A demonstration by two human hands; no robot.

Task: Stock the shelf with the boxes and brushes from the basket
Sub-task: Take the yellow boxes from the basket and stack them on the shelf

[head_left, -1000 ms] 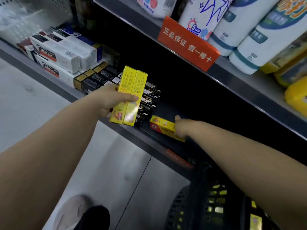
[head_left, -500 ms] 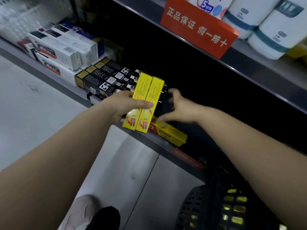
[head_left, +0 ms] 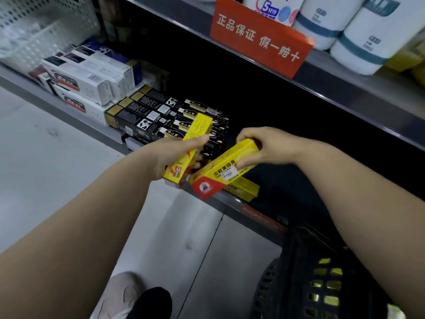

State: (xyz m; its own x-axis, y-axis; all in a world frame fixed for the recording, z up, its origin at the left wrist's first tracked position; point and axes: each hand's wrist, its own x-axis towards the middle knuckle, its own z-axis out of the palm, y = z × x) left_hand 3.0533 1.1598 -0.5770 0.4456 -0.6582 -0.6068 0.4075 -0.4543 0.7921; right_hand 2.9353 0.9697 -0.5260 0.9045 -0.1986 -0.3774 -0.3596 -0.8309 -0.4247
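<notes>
The right hand (head_left: 269, 147) has its fingers (head_left: 249, 135) and thumb clamped on the far end of a yellow box with a red end (head_left: 224, 172), which hangs tilted just above the front lip of the shelf (head_left: 92, 127), red end towards the aisle. Right under it a second yellow box (head_left: 245, 188) already lies flat on the shelf. The left hand (head_left: 173, 156) has its fingers wrapped round another yellow box held nearly upright (head_left: 195, 134), in front of the row of black boxes (head_left: 158, 116). The basket (head_left: 271, 291) sits low on the person's right, and more yellow shows through its holes.

From where I stand, the step is laying the tilted box down with its twin. It would go best if the right hand levels it first, lines its long edge up with the one below, then sets it on top or snug beside it, printed face out. Pushing it back from the lip matters, since a box left overhanging could tip to the floor. The left hand should keep its box clear of the black boxes, which look easy to knock askew, and wait its turn
</notes>
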